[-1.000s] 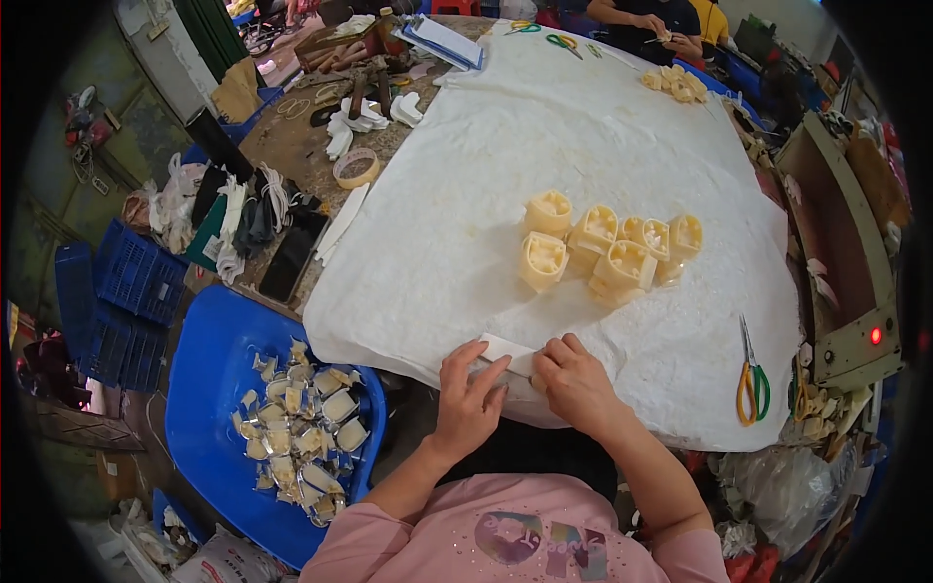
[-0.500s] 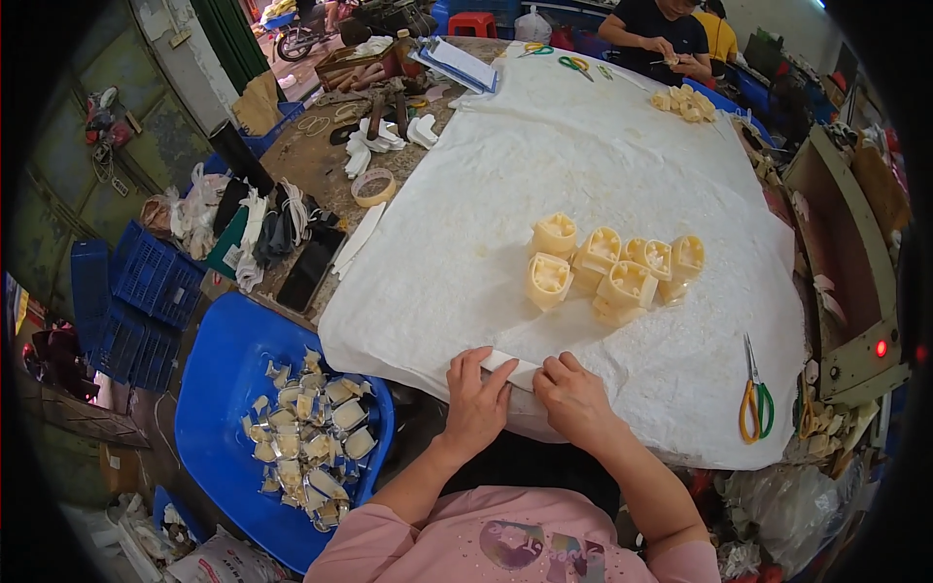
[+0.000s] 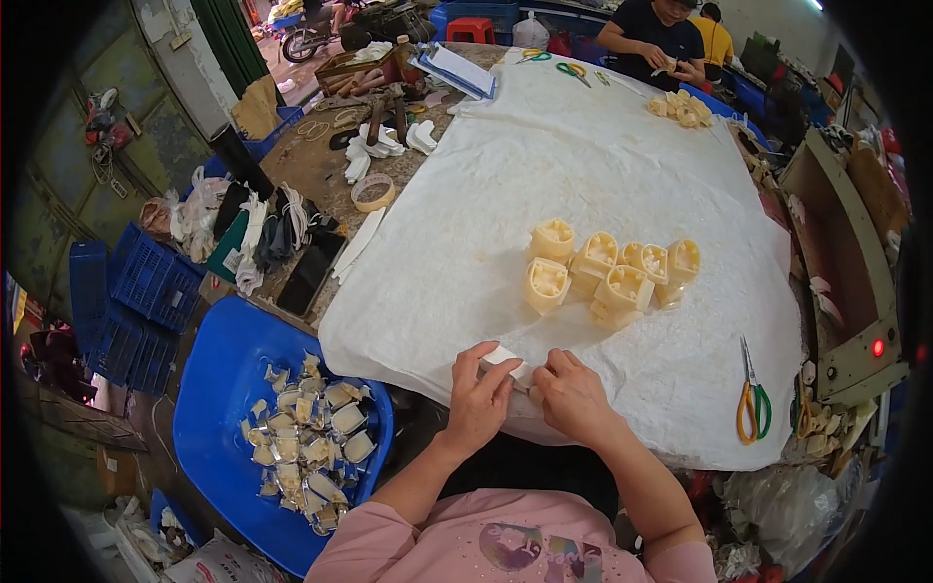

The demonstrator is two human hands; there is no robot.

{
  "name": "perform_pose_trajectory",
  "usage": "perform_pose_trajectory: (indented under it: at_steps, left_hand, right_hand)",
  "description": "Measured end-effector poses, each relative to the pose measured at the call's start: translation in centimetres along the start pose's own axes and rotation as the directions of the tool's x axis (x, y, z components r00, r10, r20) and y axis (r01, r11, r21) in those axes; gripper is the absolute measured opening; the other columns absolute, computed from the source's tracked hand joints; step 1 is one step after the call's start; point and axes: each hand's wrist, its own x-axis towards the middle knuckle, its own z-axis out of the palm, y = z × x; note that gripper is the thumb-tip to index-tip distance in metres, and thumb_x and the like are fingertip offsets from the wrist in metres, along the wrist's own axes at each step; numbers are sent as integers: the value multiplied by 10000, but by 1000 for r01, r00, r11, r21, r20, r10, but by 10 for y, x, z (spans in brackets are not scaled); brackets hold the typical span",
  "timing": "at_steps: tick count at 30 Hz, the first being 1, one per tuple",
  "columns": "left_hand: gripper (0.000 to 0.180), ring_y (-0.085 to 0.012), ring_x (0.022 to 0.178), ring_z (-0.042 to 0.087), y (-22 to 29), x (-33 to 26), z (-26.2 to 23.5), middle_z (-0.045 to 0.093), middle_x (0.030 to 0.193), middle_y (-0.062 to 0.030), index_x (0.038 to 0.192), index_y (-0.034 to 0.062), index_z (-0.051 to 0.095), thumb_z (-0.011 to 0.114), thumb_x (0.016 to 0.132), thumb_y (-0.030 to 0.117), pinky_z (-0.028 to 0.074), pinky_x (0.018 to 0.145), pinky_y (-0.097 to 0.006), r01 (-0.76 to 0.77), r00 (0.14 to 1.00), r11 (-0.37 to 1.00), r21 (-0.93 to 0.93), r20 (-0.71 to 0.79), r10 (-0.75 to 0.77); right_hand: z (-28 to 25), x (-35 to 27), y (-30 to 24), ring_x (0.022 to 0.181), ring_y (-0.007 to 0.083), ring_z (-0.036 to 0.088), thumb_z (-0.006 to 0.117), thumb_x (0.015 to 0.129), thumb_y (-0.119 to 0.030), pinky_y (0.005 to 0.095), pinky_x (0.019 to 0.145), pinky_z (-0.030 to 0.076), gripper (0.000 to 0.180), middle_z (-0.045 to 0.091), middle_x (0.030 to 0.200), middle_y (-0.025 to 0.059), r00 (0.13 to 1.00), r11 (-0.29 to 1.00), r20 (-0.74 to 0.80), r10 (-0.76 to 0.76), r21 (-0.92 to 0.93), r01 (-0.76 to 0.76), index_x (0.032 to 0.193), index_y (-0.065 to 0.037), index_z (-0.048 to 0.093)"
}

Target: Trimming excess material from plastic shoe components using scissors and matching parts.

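Observation:
My left hand (image 3: 481,396) and my right hand (image 3: 571,396) meet at the near edge of the table, both pinching one small white flat piece (image 3: 505,358) between the fingertips. The piece lies on the white cloth (image 3: 583,165) that covers the table. A cluster of several cream-yellow moulded plastic parts (image 3: 607,269) sits on the cloth a short way beyond my hands, untouched.
A blue tub (image 3: 228,389) with several silvery-cream scraps stands low at my left. Yellow-and-green scissors (image 3: 750,400) lie near the cloth's right edge. Tape roll (image 3: 373,191), phone (image 3: 311,271) and clutter fill the left side. Another person (image 3: 661,37) works at the far end by a second cream pile (image 3: 682,108).
My hands stay together on the white piece at the near edge; they have drawn slightly closer. The view has shifted a little.

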Motion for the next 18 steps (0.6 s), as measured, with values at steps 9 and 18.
perform_pose_trajectory:
  at_steps: [9,18]
  left_hand:
    - [439,-312,1044,482,4,-2,-1,454,1207,-160,1076,93,641,673,669,-68,422,854,-380,73,997,994,-78,8,-73]
    - [345,-377,1228,308,11,-14,6,421,1313,-160,992,231,712,680,696,57,249,1002,-443,-180,979,927,330,-31,202]
  right_hand:
    - [14,-6,-10,777,276,525,626,656,-60,363,628,470,119,501,815,122,983,997,-182,-27,-78,13,753,-33,562]
    - [38,-10,5,771,297,510,623,658,-21,379,645,442,136,486,807,118,915,991,-402,43,132,12,780,-25,562]
